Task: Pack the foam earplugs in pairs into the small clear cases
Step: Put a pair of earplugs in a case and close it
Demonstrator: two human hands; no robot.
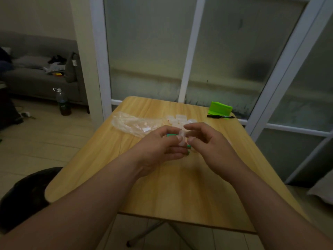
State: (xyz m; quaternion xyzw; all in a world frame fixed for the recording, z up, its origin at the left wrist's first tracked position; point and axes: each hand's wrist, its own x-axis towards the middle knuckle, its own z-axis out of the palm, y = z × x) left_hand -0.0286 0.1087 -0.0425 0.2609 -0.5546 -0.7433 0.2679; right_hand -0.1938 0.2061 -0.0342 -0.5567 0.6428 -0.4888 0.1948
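Holding one small clear case (182, 136) between them, both hands work above the middle of the table (162, 192). The left hand (160, 147) has its fingers curled, and thumb and fingertips pinch the case from its side. The right hand (207, 141) pinches it from the other side with thumb and forefinger, the remaining fingers loosely bent. Small parts of the green earplugs (171, 135) show beneath the left fingers; whether they lie in the palm or on the wood, I cannot tell. The spare cases (177, 119) are heaped just behind the hands, toward the far edge, beside a crumpled plastic bag (133, 123).

The case is probably light, stiff and rather slippery, so it is best taken by its side walls, leaving the lid free. The foam should be soft and will squeeze, then spring back, so a gentle pinch at the middle seems enough. The near half of the table gives open room. A black marker (220, 116) and a green holder (220, 108) lie at the far right corner, well apart.
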